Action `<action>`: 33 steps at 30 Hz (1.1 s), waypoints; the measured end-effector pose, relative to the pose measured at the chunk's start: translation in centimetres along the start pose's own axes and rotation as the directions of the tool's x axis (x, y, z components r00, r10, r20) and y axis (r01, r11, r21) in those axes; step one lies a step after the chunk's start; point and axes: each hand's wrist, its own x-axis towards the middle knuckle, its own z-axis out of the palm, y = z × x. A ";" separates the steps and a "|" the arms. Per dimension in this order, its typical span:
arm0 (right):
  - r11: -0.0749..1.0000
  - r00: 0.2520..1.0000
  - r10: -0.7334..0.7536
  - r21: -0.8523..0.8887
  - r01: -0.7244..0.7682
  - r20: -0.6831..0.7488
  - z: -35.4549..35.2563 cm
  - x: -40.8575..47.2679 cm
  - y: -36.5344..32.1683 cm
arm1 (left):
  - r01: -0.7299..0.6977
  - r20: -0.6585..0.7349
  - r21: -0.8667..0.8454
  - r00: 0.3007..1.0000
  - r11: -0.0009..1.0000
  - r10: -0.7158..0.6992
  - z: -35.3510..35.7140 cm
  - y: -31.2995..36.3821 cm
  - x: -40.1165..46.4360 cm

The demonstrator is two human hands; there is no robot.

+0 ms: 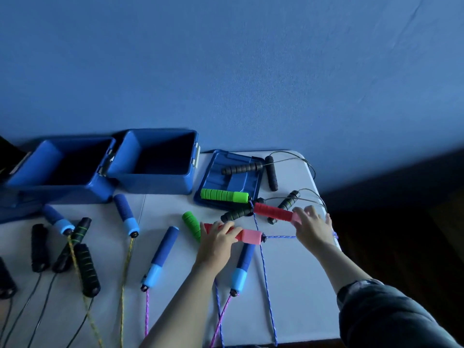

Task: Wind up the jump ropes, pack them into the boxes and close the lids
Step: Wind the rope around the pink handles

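Judging from the layout, the task is at its first step: 0 ropes are wound, 0 are packed, and both blue boxes, the left box (60,169) and the right box (155,164), stand open and apparently empty at the far left of the white table (296,267). A blue lid (227,183) lies flat to the right of the boxes, with a green handle (224,195) and a black handle (242,168) resting on it. The left hand (217,241) grips the near red-and-pink handle (247,236), fingers curled over it. The right hand (312,228) touches the pink end of the far red-and-pink handle (275,212), fingers spread; whether it has closed a grip cannot be told. The blue-purple cord (265,267) of this rope runs unwound from the handles toward the near table edge. Remaining work: wind this rope, wind the blue-handled, black-handled and green-handled ropes scattered across the table, load the boxes, and fit the lids.
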 end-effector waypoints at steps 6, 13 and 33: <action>0.924 0.991 -0.129 0.366 0.106 0.039 -1.5 0.1 -6.7 | 0.000 -0.045 -0.039 0.999 0.999 -0.002 -2.2 -1.6 -0.5; 0.814 0.968 -0.206 0.575 0.089 0.142 -1.2 -1.0 -15.3 | 0.097 -0.082 -0.116 0.991 0.988 -0.107 -5.9 -5.4 -2.2; 0.641 0.847 -0.347 0.761 -0.101 0.404 0.2 -4.2 -20.0 | 0.235 0.166 -0.273 0.967 0.933 -0.194 -8.8 -11.3 -7.7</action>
